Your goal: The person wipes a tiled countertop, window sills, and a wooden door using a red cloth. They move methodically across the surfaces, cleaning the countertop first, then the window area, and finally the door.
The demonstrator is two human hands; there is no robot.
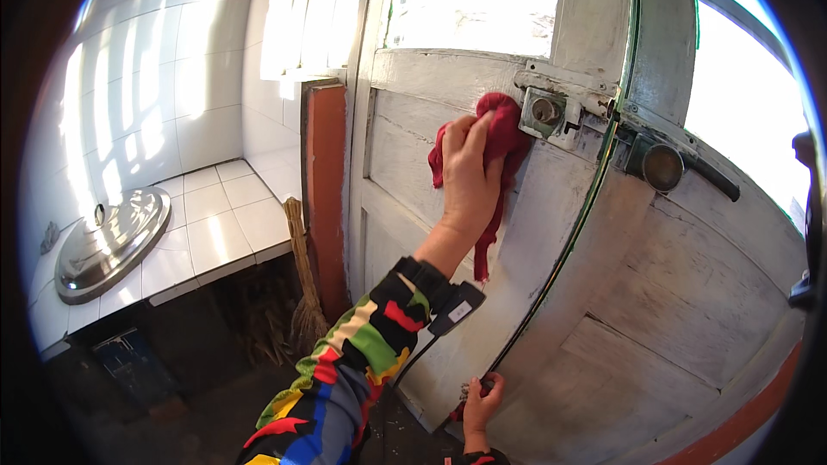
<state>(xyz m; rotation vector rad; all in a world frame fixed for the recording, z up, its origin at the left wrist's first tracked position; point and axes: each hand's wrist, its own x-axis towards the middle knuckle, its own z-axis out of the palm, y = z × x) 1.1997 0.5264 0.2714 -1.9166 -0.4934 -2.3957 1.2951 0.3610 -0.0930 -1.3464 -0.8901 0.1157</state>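
Observation:
A crumpled dark red cloth [501,132] is bunched under the fingers of my left hand [468,168], pressed to the white painted wooden door [413,142] just left of its lock [544,111]. One end of the cloth hangs below my wrist. The sleeve is multicoloured, with a black device and cable strapped at the wrist. Low down, my right hand [481,403] is at the meeting edge of the two door leaves, fingers curled by something small, dark and reddish; its grip is unclear. A round knob [663,168] and a dark lever are on the right leaf [685,284].
At left, an oval metal lid [113,242] lies on a white tiled counter [213,219]. A straw broom [303,271] leans by an orange-painted post [326,194]. Firewood-like sticks [265,336] and a blue object [136,361] are under the counter. Windowpanes [478,6] are above.

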